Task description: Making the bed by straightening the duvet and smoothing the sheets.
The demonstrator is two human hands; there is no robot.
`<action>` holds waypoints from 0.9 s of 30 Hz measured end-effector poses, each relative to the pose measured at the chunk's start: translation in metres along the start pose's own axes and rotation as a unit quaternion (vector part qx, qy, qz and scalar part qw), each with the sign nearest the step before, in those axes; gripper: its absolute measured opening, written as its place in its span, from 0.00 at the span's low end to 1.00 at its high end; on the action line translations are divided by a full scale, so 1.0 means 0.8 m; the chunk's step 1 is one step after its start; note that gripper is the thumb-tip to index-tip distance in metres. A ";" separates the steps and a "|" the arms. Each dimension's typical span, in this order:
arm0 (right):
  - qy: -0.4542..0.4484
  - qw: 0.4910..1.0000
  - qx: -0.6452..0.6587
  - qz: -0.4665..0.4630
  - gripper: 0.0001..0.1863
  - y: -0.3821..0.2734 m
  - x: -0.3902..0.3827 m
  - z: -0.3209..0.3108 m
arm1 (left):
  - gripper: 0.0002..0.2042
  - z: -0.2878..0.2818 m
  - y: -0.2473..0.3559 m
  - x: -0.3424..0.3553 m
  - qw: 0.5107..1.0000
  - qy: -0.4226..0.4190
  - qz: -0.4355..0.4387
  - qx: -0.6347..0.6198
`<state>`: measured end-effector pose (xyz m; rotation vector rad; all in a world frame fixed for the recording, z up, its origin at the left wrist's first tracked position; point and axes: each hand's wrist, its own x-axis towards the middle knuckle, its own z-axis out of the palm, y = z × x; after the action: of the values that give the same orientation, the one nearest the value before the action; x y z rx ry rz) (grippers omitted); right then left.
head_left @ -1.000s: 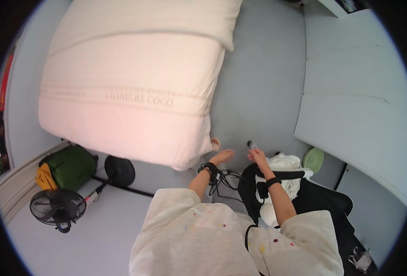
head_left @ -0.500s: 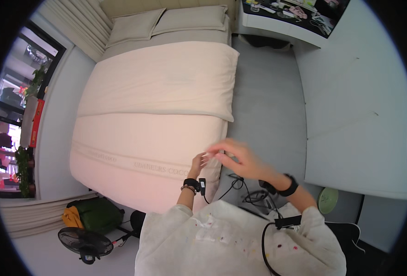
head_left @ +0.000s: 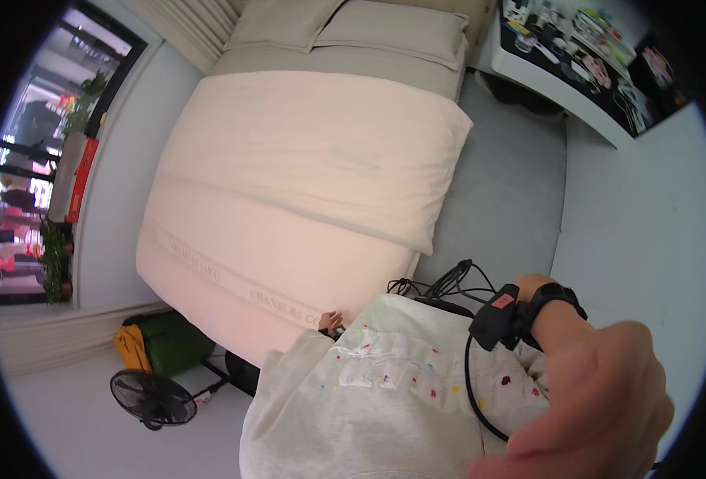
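Observation:
My right hand (head_left: 600,399) is raised large and blurred at the lower right, close to the camera. Its knuckles are bent, and the fingertips run out of sight at the bottom edge, so a hold cannot be made out. A black band with a small black box (head_left: 495,318) and a cable sits on that wrist. My left hand (head_left: 333,322) shows small, past the sleeve, with its fingers apart and nothing in them. It is over the near edge of the pink quilt (head_left: 289,160). A light sweatshirt (head_left: 353,423) with coloured specks covers my front.
Black cables (head_left: 449,279) lie by the bed's near right corner. Pillows (head_left: 393,30) rest at the bed's head. A cluttered desk (head_left: 561,84) stands at the far right. At the lower left are a black fan (head_left: 153,397) and a green bag (head_left: 173,343).
My right hand has left the left hand's side and come up close to the camera at lower right. My left hand has drawn nearer my body. The view has shifted and tilted.

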<state>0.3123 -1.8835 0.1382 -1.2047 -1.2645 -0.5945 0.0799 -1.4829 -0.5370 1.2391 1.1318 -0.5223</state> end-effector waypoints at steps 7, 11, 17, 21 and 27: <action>-0.114 0.964 0.003 0.242 0.17 0.209 -0.066 -0.085 | 0.18 0.232 0.183 -0.005 0.998 -0.054 0.019 0.010; -0.241 0.836 0.096 0.484 0.14 0.383 -0.262 -0.107 | 0.18 0.297 0.217 0.047 0.986 -0.040 0.067 0.151; -0.478 0.780 -0.043 0.401 0.13 0.588 -0.484 -0.209 | 0.44 0.477 0.141 0.095 0.988 0.149 0.020 -0.031; -0.608 0.728 -0.183 0.258 0.19 0.748 -0.582 -0.264 | 0.26 0.548 0.137 0.085 0.921 0.385 -0.049 -0.025; -0.591 0.649 -0.349 0.327 0.36 0.925 -0.607 -0.141 | 0.15 0.547 0.072 0.068 0.846 0.510 0.132 0.081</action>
<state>0.8756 -1.8701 -0.5536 -2.8146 -1.4447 0.4720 0.3176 -1.8544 -0.5938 1.8650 1.7624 0.3428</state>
